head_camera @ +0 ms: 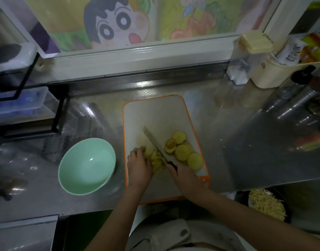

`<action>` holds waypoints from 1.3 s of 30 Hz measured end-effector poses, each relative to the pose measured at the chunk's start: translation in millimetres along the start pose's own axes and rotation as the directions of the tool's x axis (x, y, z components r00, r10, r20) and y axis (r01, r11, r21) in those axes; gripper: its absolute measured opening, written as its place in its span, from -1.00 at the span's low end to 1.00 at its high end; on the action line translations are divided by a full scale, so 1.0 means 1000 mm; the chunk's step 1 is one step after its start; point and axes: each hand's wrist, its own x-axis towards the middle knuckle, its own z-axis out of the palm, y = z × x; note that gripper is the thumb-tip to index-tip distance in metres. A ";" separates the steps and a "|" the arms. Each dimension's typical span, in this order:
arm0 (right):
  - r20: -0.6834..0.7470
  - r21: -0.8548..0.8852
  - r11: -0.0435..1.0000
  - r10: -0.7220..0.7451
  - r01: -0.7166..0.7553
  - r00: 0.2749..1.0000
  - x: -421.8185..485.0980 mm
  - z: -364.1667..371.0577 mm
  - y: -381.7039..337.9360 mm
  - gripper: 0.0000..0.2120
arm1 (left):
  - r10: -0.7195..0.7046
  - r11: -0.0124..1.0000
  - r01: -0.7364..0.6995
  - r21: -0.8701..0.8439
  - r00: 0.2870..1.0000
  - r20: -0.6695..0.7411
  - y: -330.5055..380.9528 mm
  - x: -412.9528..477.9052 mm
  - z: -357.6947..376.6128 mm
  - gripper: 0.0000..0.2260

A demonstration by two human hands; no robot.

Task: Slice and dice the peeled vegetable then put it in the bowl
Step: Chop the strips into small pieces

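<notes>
Vegetable slices [182, 152], flat yellow rounds, flank a steel knife [154, 144].

Both forearms are bare and enter from the bottom edge, converging toward the middle: the right runs in on a long diagonal from the lower right, the left rises more steeply from below. The left hand [139, 167] is palm down, knuckles up, with its fingers curled forward over a stack of vegetable slices [156, 160] and holding it in place. The right hand [184, 175] sits just beside it, near but apart, back of hand up and wrist in line with the forearm; its fingers are wrapped round the dark handle of a knife [153, 144] whose blade angles away up and to the left.
</notes>
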 end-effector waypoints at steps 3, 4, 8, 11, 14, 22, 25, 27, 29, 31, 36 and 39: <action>-0.004 0.036 0.999 -0.017 0.018 1.000 0.000 -0.010 0.003 -0.62 | 0.068 0.998 -0.068 0.015 0.996 -0.055 0.004 -0.003 -0.003 -0.70; -0.014 0.038 0.999 -0.020 0.021 1.000 0.001 -0.011 0.005 -0.63 | 0.104 0.993 -0.101 0.064 0.994 -0.045 0.003 -0.005 -0.004 -0.72; -0.008 0.032 0.999 0.003 -0.003 1.000 0.002 -0.014 0.013 -0.62 | 0.220 0.948 -0.224 0.225 0.975 0.040 -0.002 -0.015 -0.003 -0.74; 0.024 -0.006 1.000 0.015 -0.015 1.000 0.000 -0.017 0.012 -0.62 | 0.244 0.941 -0.252 0.226 0.968 0.064 -0.004 -0.013 0.001 -0.76; 0.008 -0.018 1.000 0.011 -0.011 1.000 0.000 -0.015 0.012 -0.59 | 0.222 0.958 -0.245 0.151 0.962 0.158 -0.004 -0.008 0.003 -0.80; 0.021 0.038 0.999 0.010 -0.011 1.000 -0.005 -0.002 0.010 -0.55 | 0.245 0.960 -0.244 0.139 0.969 0.016 0.001 -0.001 -0.007 -0.68; 0.001 0.065 0.998 0.005 -0.005 1.000 -0.006 0.000 0.011 -0.58 | 0.119 0.992 -0.123 0.035 0.986 0.114 0.000 0.011 -0.006 -0.53; 0.027 0.074 0.997 -0.001 -0.001 1.000 -0.005 -0.003 0.010 -0.63 | 0.057 0.997 -0.067 0.035 0.969 0.239 -0.003 0.018 -0.003 -0.49; 0.076 0.038 0.999 0.009 -0.012 0.997 -0.004 -0.009 0.008 -0.65 | 0.070 0.995 -0.087 0.049 0.959 0.274 -0.003 0.018 -0.002 -0.48; 0.099 0.016 0.999 0.029 -0.031 0.995 -0.003 -0.012 0.008 -0.66 | 0.105 0.992 -0.119 0.035 0.958 0.268 -0.001 0.015 -0.003 -0.47; 0.023 0.027 1.000 -0.012 0.012 1.000 -0.001 -0.003 0.011 -0.61 | 0.158 0.964 -0.213 0.160 0.942 0.297 -0.006 0.002 0.001 -0.22; -0.002 0.040 0.999 -0.010 0.010 1.000 0.003 0.003 0.014 -0.59 | 0.160 0.942 -0.241 0.234 0.934 0.319 -0.006 -0.003 0.008 -0.07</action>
